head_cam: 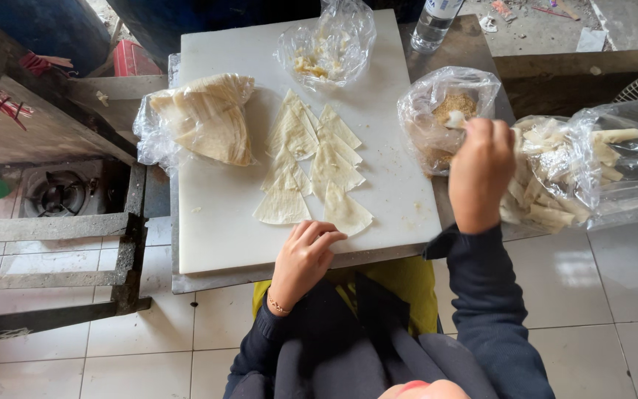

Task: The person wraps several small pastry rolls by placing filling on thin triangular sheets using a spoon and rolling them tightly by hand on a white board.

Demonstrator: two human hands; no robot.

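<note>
At the bottom of the frame sits a person in dark sleeves. The left hand (304, 258) rests at the near edge of the white board (215, 229), low in the middle of the frame. Its fingers (317, 238) are curled loosely together and hold nothing. They almost touch the nearest wrapper triangle (346, 212), so it is easy to pick up.

The other thin triangle wrappers (308, 159) lie spread out flat on the board in the middle of the frame, each with room for a filling.

The right hand (479, 174) is at the right of the middle, reaching into an open clear bag of crumbly filling (441, 118). Its fingers are pinched together on something small and pale, maybe a spoon; I cannot tell for sure.

Beside that hand, at the right edge, a big clear bag of finished rolls (592, 174) lies open toward the person.

To the upper left, a bag of stacked wrappers (201, 118) stays covered, likely so they do not dry. At the top, a crumpled bag (326, 44) and a water bottle (435, 22) stand on the tabletop (474, 48). A small stove (57, 191) sits far left.
</note>
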